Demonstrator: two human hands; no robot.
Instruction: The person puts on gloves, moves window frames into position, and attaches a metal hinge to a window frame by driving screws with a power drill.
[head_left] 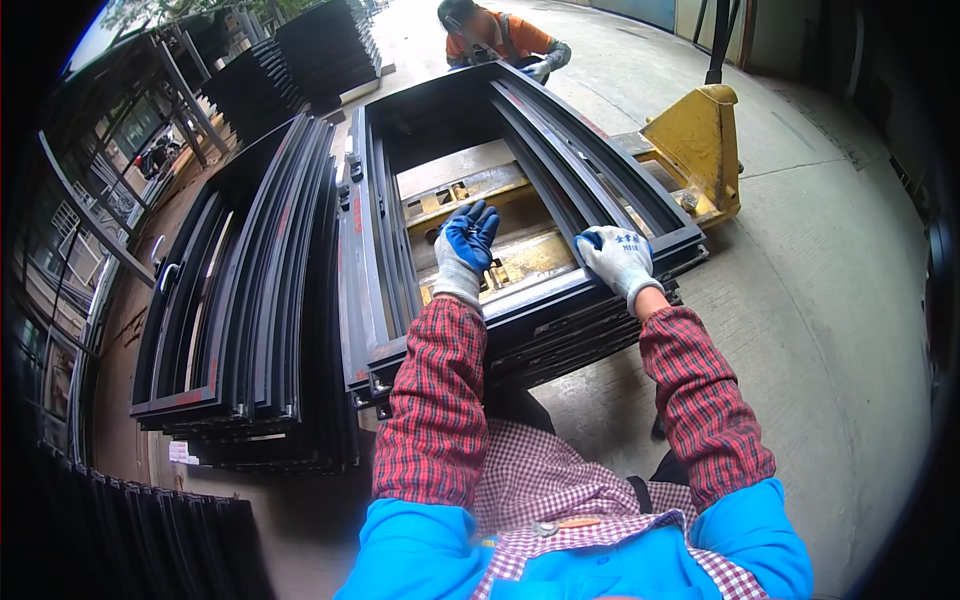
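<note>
My left hand [466,250], in a white glove with blue coating, is cupped palm up above the opening of a dark metal frame [376,240]. Its fingers curl over small dark pieces, too small to name. My right hand [620,258], in a matching glove, is closed with its fingertips down at an inner bar of that frame, on the right side. Whether the fingers pinch something there is hidden. The frame lies flat on top of a stack of similar frames. Through its opening show the yellow forks [530,262] of a pallet jack.
The yellow pallet jack body [695,150] stands at the right. Another stack of dark frames [240,290] lies close on the left, with white handles. Across the stack crouches a person in orange [510,42], gloved hands near its far end. More stacked frames [320,50] stand behind.
</note>
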